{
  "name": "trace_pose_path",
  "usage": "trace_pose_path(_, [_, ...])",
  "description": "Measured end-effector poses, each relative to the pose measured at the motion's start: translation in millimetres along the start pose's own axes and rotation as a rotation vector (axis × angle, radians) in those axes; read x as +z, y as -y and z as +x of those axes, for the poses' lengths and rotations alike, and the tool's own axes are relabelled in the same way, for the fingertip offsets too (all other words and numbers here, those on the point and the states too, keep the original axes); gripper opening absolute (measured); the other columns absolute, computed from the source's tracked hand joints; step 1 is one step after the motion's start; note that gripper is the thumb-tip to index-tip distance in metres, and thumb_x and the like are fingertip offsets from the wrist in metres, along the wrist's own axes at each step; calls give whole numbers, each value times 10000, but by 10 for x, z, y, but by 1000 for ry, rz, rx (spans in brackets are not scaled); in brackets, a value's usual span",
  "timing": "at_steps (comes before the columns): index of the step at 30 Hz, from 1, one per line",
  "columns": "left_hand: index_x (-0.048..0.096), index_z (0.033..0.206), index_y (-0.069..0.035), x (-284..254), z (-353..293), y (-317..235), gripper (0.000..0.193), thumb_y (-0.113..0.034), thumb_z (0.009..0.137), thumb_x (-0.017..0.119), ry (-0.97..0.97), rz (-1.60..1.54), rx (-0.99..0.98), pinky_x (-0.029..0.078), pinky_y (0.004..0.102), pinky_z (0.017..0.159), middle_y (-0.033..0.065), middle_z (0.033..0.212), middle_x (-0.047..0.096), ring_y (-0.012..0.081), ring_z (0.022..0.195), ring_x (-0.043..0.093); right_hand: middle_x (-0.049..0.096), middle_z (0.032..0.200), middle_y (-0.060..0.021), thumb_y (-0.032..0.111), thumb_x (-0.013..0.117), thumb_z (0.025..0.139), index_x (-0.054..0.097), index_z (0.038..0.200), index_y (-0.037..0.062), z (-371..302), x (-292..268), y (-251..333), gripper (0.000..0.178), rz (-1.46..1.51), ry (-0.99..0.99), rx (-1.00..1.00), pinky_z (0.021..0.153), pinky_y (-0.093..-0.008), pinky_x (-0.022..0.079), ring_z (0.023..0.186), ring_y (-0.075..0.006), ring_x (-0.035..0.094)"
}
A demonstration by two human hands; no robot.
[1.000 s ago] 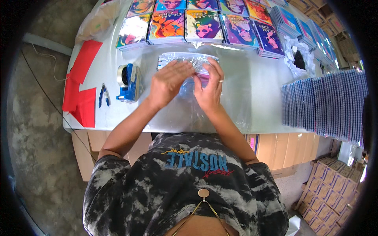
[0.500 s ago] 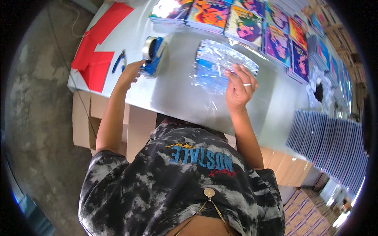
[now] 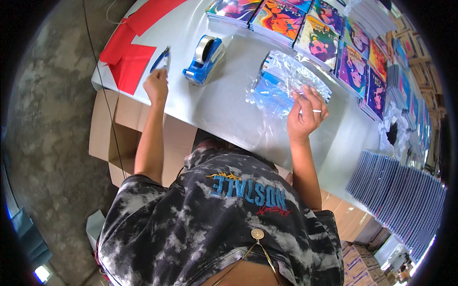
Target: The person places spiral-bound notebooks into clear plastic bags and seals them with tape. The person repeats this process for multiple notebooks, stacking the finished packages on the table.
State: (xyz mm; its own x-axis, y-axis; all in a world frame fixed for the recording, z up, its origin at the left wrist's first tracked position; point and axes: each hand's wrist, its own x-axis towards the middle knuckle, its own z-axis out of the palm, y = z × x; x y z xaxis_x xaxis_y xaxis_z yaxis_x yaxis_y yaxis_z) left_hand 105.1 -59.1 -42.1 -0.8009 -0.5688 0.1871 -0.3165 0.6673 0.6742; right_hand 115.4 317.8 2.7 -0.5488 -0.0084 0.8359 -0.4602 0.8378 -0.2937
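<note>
Left grip (image 3: 156, 86) at the blue-handled nippers (image 3: 162, 61), right grip (image 3: 306, 109) on a film-wrapped bundle (image 3: 281, 71).
The nippers lie on the table (image 3: 214, 107) between the red sheets (image 3: 125, 59) and the blue tape dispenser (image 3: 202, 66), their long axis steeply slanted, dark metal tips pointing away from the person and slightly right; the slim handles run back to the curled left fingers, though I cannot tell whether these close around them. The bundle lies flat near the table's middle, roughly rectangular, its long axis running from far left to near right; blue and white show through crinkled, glossy clear plastic, with loose film spreading toward the person. The right fingers bend over its near right part; whether they pinch the film I cannot tell. Shiny-covered, colorful notebooks (image 3: 276, 21) stand stacked just beyond.
</note>
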Motion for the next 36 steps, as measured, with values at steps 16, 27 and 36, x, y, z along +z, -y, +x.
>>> trace_pose_path(16, [584, 576, -47, 499, -1287, -1957, 393, -354, 786, 711, 903, -734, -250, 334, 201, 366, 22, 486, 527, 61, 389, 443, 502, 1228, -7, 75, 642, 694, 560, 1231, 249, 103, -268, 171, 571, -214, 405, 58, 828, -376, 325, 1000, -209, 459])
trace_pose_path(27, [659, 813, -31, 530, -891, -1152, 225, -254, 796, 691, 265, -595, 127, 443, 258, 615, 52, 722, 623, 128, 647, 544, 488, 1305, -67, 235, 706, 727, 550, 1223, 230, 705, -467, -10, 521, 23, 719, 46, 1041, -454, 226, 1231, -271, 413])
trace_pose_path(36, [653, 1016, -35, 49, 147, -570, 436, -424, 826, 607, 712, -133, -233, 438, 311, 736, 62, 764, 588, 215, 784, 559, 426, 1381, 7, 49, 673, 728, 468, 1298, 315, 483, -426, -8, 662, -119, 693, 34, 1056, -423, 257, 1277, -235, 385])
